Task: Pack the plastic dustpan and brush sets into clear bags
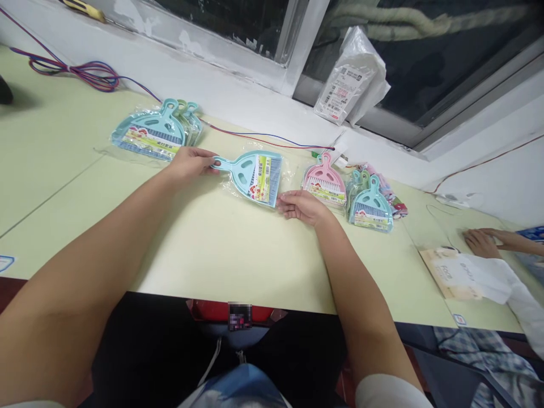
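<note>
A light-blue dustpan and brush set (249,174) in clear plastic wrap lies sideways between my hands, its handle to the left and a printed label across the bristles. My left hand (192,164) pinches the handle end. At the opposite end, my right hand (302,206) has its fingers closed on the corner of the wrapper near the bristles. Left of it, wrapped blue and green sets (148,133) are stacked near the wall. To the right lie a pink set (323,180) and another group of blue and green sets (369,207).
Coiled red and blue cable (91,75) lies at the back left. A plastic-wrapped package (351,82) leans on the window ledge. Patterned cloth (393,201) sits behind the right-hand sets. Another person's hands (482,242) rest near a tissue pack (453,275) at the right.
</note>
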Tool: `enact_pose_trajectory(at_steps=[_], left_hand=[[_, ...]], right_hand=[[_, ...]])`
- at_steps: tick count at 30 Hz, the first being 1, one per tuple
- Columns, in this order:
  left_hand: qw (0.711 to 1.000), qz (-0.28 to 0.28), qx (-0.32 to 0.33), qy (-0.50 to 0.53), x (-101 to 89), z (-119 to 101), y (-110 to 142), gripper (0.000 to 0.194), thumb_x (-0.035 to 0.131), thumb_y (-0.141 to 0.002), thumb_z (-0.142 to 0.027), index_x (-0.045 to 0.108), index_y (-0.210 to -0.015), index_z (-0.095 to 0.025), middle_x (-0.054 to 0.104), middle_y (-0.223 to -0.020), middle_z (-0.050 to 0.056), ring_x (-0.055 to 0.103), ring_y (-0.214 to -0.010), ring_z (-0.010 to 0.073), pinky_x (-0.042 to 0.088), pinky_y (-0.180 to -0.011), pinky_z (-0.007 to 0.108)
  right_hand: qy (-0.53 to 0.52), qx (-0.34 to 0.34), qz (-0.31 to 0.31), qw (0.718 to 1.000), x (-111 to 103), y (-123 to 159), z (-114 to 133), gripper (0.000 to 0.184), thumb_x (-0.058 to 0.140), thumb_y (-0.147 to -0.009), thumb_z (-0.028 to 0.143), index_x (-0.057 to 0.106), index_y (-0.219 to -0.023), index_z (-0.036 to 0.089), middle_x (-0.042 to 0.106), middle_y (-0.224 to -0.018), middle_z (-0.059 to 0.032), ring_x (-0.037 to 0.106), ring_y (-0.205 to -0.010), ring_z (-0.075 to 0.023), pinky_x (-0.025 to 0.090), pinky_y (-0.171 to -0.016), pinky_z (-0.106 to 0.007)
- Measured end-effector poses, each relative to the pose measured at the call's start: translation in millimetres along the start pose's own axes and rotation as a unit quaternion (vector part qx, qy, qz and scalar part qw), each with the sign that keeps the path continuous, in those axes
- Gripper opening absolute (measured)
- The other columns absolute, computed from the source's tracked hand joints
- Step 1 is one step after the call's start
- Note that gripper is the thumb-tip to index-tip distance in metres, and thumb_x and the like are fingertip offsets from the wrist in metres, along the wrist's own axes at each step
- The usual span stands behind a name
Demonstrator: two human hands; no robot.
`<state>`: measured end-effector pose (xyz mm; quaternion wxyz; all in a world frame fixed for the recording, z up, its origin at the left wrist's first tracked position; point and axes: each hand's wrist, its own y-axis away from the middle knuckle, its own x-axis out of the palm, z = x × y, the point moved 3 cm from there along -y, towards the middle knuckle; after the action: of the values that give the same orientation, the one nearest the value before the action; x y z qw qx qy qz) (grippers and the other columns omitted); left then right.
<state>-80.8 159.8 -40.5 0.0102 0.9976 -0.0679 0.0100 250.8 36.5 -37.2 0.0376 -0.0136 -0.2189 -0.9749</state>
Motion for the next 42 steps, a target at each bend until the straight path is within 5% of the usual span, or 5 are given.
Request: enact_pose_trajectory(at_steps=[19, 29, 32, 35, 42], left_hand=[[0.999, 0.008, -0.030, -0.022, -6.5, -3, 2, 0.025, 0.089, -0.066, -0.022, 0.079, -0.088, -0.018, 0.081, -0.099, 0.010, 0.078, -0.091, 0.0276, 0.061, -0.101, 0.047], [0.999, -0.001, -0.038, -0.016, -11.4, -16, 7, 0.022, 0.083, -0.069, -0.014, 0.079, -0.090, -0.009, 0.080, -0.097, 0.013, 0.078, -0.085, 0.0237, 0.063, -0.099, 0.040], [0.999, 0.009, -0.048, -0.012, -11.9, -18, 8, 0.022, 0.084, -0.069, -0.014, 0.080, -0.090, -0.009, 0.080, -0.096, 0.013, 0.078, -0.086, 0.0231, 0.062, -0.099, 0.038], [0.997, 0.050, -0.055, -0.010, -9.1, -15, 7, 0.024, 0.087, -0.067, -0.016, 0.083, -0.090, -0.012, 0.081, -0.099, 0.013, 0.078, -0.090, 0.0232, 0.062, -0.098, 0.036], [0.985, 0.146, -0.084, -0.028, 6.7, -12, 14, 0.022, 0.091, -0.066, -0.025, 0.084, -0.085, -0.017, 0.081, -0.096, 0.012, 0.077, -0.086, 0.0225, 0.061, -0.097, 0.039]], right_hand=[[0.122, 0.001, -0.030, 0.992, -15, 4, 6, 0.014, 0.072, -0.095, 0.018, 0.072, -0.082, 0.013, 0.073, -0.073, -0.0074, 0.067, -0.058, -0.0117, 0.055, -0.047, -0.019], [0.165, 0.020, -0.125, 0.978, -26, 9, 15, 0.012, 0.066, -0.091, 0.019, 0.069, -0.080, 0.014, 0.059, -0.059, 0.0005, 0.056, -0.046, -0.0112, 0.044, -0.042, -0.023], [0.236, -0.080, -0.236, 0.939, -32, 14, 28, 0.019, 0.061, -0.093, 0.027, 0.069, -0.079, 0.016, 0.050, -0.053, 0.0040, 0.045, -0.044, -0.0105, 0.039, -0.045, -0.025], [0.316, -0.234, -0.324, 0.860, -22, 27, 43, 0.024, 0.059, -0.093, 0.034, 0.072, -0.080, 0.018, 0.055, -0.059, 0.0022, 0.051, -0.055, -0.0136, 0.043, -0.058, -0.027], [0.454, -0.362, -0.189, 0.792, 59, 58, 70, 0.022, 0.056, -0.095, 0.032, 0.076, -0.095, 0.021, 0.075, -0.088, -0.0033, 0.066, -0.080, -0.0193, 0.049, -0.078, -0.031]])
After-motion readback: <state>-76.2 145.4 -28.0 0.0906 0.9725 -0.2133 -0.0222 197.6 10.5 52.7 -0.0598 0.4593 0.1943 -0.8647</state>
